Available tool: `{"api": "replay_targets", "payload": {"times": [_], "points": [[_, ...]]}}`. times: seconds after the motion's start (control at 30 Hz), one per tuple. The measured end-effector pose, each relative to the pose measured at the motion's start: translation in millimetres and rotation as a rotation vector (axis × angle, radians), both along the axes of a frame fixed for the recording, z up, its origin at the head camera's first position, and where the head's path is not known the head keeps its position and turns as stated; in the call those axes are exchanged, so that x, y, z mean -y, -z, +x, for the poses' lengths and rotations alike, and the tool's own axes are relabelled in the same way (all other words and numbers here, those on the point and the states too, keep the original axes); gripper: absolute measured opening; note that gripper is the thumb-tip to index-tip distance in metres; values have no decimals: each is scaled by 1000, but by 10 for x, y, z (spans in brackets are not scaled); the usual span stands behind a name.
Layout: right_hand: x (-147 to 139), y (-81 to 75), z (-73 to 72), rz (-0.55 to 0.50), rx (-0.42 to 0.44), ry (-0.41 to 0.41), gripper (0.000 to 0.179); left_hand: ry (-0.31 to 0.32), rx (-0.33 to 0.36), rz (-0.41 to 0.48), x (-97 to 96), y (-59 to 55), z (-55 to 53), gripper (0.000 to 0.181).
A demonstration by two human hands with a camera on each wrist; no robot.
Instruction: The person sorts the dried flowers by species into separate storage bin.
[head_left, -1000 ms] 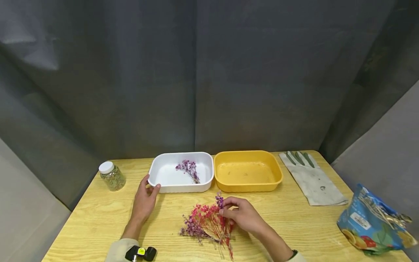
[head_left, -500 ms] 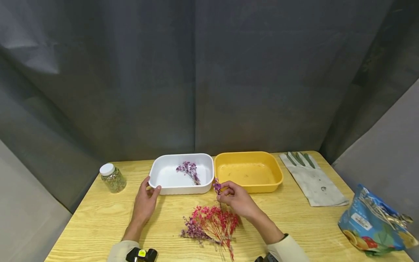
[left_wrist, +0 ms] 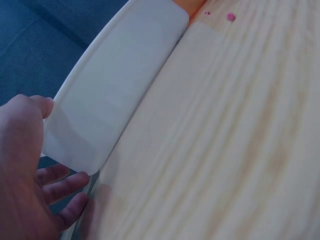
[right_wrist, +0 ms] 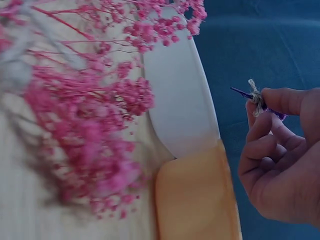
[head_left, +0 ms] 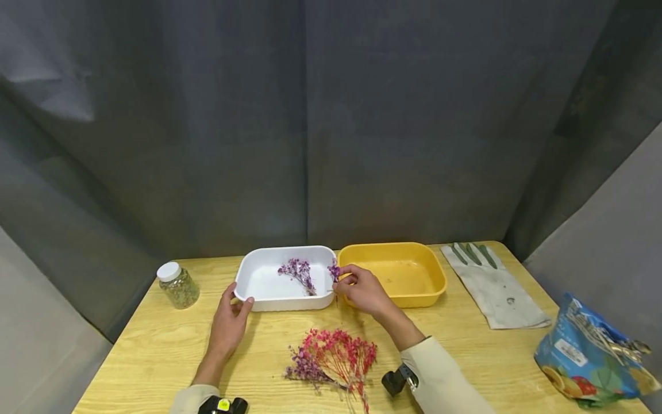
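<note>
R hand [head_left: 363,290], pinching purple sprig [head_left: 334,270], has moved up to white tray [head_left: 289,305], prob. mid-transfer; L hand [head_left: 229,328] grips tray corner

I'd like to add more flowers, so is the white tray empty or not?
Not empty: the head view shows a purple sprig lying inside the white tray, right of its middle.
</note>
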State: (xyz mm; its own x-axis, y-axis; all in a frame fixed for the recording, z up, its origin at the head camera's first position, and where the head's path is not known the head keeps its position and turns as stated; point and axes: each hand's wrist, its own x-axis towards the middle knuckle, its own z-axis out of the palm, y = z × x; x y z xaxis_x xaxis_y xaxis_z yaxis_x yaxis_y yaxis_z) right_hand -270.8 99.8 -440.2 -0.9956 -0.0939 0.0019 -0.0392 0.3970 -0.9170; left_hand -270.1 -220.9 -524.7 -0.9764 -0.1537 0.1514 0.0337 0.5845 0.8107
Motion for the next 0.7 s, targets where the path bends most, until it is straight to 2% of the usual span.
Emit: {"api": "replay_targets", "payload": {"times": [0.3,0.57,0.7], "points": [[111,-92,-223,107,7,18,27,-5,-19,4,-13,-9,-4,72],[190,20,-419,93,83,52,27,-20,-2,-7,-7,12,14,72],[232,49,-490,114,85,69,27,-14,-10,-5,-4,6,2,72]]}}
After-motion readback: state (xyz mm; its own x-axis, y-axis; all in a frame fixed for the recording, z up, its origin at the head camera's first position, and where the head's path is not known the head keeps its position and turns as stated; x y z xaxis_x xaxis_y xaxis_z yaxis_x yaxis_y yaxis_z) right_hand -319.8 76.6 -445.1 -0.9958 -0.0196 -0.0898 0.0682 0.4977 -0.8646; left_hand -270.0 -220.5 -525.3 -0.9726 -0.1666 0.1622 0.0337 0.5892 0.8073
